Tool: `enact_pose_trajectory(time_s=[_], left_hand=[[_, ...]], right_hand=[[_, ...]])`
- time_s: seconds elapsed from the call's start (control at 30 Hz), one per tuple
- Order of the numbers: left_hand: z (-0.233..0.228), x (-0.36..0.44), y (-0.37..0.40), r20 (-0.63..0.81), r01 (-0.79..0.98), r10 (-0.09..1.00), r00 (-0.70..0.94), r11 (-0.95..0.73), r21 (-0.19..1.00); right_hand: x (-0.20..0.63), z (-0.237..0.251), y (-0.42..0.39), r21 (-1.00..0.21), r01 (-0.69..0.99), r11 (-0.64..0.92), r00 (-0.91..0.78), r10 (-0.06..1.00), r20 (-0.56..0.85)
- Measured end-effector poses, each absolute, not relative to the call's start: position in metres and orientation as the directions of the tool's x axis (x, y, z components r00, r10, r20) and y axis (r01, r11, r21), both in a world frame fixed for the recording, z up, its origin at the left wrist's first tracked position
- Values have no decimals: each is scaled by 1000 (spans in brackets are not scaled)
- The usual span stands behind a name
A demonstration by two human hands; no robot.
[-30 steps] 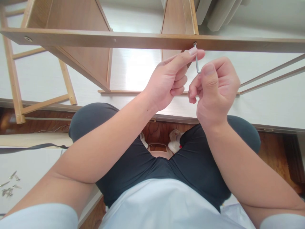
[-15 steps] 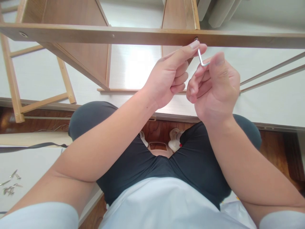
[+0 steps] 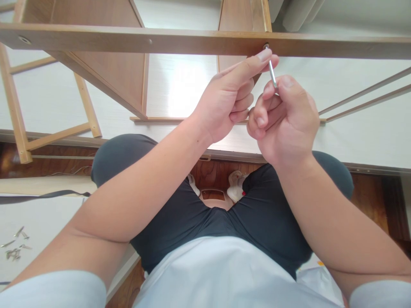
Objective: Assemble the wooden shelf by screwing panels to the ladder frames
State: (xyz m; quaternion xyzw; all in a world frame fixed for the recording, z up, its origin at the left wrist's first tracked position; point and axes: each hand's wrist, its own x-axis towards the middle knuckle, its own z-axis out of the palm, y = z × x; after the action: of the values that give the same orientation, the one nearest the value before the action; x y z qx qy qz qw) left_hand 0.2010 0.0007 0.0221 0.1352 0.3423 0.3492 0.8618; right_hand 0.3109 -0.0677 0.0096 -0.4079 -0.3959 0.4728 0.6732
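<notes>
A long wooden board (image 3: 180, 40) of a furniture frame runs across the top of the view. A small metal hex key (image 3: 272, 73) sticks into a hole in the board's edge. My right hand (image 3: 284, 119) pinches the key's lower end between thumb and fingers. My left hand (image 3: 233, 96) is half curled, with its index fingertip pressed against the key's upper end just below the board. My knees in dark trousers are below both hands.
Upright wooden panels (image 3: 112, 72) and thin slats (image 3: 19, 111) of the frame stand behind the board. Several loose screws (image 3: 14, 246) lie on a white surface at the lower left. Two thin rods (image 3: 366, 98) run off to the right. Brown floor shows between my legs.
My right hand has turned the hex key, whose bent end swung out to the right and then back into my fingers. The left index finger stayed at the key's top. The view shifted slightly.
</notes>
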Motion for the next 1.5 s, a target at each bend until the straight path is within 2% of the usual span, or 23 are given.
enact_pose_trajectory(time_s=[0.2, 0.4, 0.6, 0.73, 0.9, 1.03, 1.2, 1.5], left_hand=[[18, 200, 3, -442, -485, 691, 572, 719, 497], [17, 201, 3, -416, -546, 702, 578, 712, 442], [19, 200, 0, -386, -510, 708, 592, 699, 501], [21, 199, -1, -313, -515, 729, 609, 664, 542], [23, 199, -1, -401, -476, 717, 570, 686, 550], [25, 201, -1, -385, -476, 726, 570, 674, 565], [24, 202, -1, -386, -497, 724, 571, 679, 540], [20, 201, 1, -558, -499, 666, 496, 744, 445]], right_hand=[[312, 8, -68, -941, -270, 203, 261, 956, 132], [310, 8, -67, -933, -206, 295, 295, 928, 228], [310, 4, -67, -941, -142, 307, 358, 902, 241], [312, 3, -67, -950, -102, 295, 362, 901, 241], [313, 6, -66, -940, 56, 337, 431, 841, 327], [311, 7, -68, -931, 120, 345, 456, 814, 360], [313, 2, -67, -925, -34, 379, 395, 855, 336], [309, 7, -65, -918, -238, 318, 347, 910, 225]])
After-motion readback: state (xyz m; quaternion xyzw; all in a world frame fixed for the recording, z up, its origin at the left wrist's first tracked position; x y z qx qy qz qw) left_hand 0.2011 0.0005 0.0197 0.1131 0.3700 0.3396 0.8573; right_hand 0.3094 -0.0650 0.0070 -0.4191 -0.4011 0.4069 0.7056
